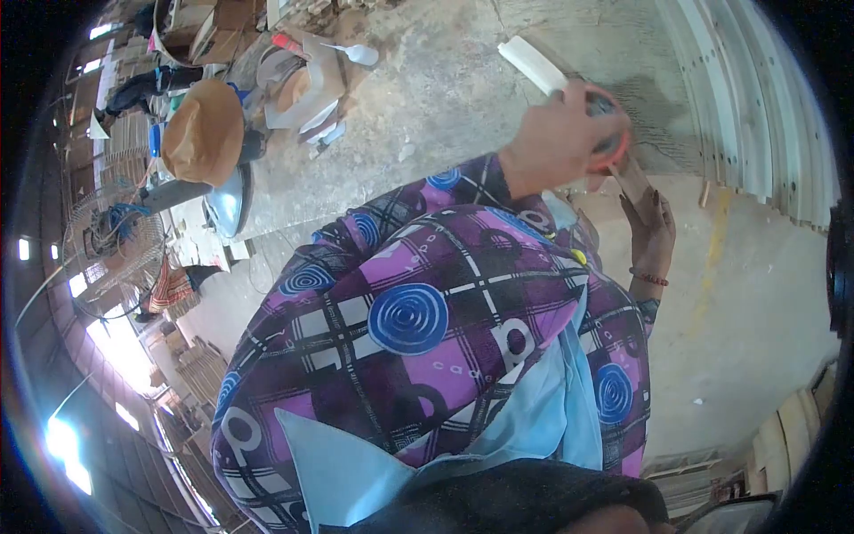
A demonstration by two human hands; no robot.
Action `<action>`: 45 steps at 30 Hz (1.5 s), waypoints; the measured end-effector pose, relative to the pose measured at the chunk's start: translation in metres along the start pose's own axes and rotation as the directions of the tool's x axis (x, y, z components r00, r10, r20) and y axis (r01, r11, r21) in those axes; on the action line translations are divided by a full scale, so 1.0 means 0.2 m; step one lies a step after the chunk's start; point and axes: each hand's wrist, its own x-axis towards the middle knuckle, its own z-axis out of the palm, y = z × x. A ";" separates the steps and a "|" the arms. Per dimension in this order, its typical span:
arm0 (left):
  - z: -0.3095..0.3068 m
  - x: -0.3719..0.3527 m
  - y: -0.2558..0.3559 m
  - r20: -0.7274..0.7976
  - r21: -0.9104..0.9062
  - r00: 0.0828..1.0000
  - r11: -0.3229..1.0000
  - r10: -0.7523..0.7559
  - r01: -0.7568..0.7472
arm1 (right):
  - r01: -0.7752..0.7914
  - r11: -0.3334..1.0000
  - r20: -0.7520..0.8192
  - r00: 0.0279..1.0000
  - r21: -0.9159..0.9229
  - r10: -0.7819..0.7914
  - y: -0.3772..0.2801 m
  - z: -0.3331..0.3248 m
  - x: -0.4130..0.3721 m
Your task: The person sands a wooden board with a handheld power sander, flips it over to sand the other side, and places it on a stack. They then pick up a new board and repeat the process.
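Observation:
My left hand (556, 133), blurred by motion, reaches across to a round red-and-black object (608, 133) with a ring-like rim. Its fingers are wrapped around it, and its exact kind cannot be made out. Just below, my right hand (654, 227), with a beaded bracelet at the wrist, grips a flat, light brown strip (633, 185) that looks like wood. The strip's upper end meets the lower edge of the red-and-black object. Beyond my left hand, a pale long strip (532, 64) lies on the grey worktop (427, 98).
Long pale slats (747, 107) are lined up at the right. To the left stand a tan hat (203, 133), a wire fan (116, 231) and a white bottle (360, 54) beside a red-handled tool (289, 44). A person (147, 89) is farther off at the upper left.

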 end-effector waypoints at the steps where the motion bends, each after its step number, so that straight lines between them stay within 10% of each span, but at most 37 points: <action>1: 0.00 0.02 -0.03 -0.025 -0.003 1.000 1.000 -0.007 0.007 | 0.006 1.000 -0.022 1.000 -0.006 -0.006 0.00 -0.01 0.00; 10: -0.32 0.16 -0.63 -0.252 0.228 0.920 0.906 -0.299 0.357 | 0.034 0.996 0.027 0.999 0.076 -0.036 0.04 -0.01 -0.05; 15: -0.42 0.05 -0.53 -0.384 0.192 0.910 0.950 -0.158 0.246 | 0.350 0.922 0.066 0.937 -0.166 -0.344 -0.13 -0.15 -0.25; 18: -0.44 0.02 -0.45 -0.411 0.160 0.905 0.969 -0.109 0.190 | 0.600 0.464 0.338 0.777 -0.652 -0.531 -0.21 -0.05 -0.29; 21: -0.43 0.02 -0.40 -0.372 0.096 0.917 0.977 -0.144 0.192 | 0.645 -0.159 0.633 0.620 -0.748 -0.464 -0.17 -0.01 -0.24; 28: -0.23 0.05 -0.27 -0.173 0.117 0.957 0.959 -0.235 0.257 | 0.480 -0.094 0.437 0.677 -0.872 -0.592 -0.05 0.16 -0.16; 32: -0.09 0.02 0.01 0.021 0.071 0.983 0.981 -0.182 0.180 | 0.286 -0.242 0.357 0.872 -0.927 -0.335 -0.08 0.17 -0.03; 35: 0.03 0.00 0.14 0.025 0.027 0.999 0.999 0.033 -0.034 | 0.277 -0.239 0.336 0.906 -0.930 -0.257 -0.08 0.16 0.00; 45: -0.19 0.31 -0.36 -0.288 0.283 0.945 0.928 -0.158 0.241 | 0.162 -0.175 0.201 0.950 -0.971 -0.240 -0.02 0.25 0.03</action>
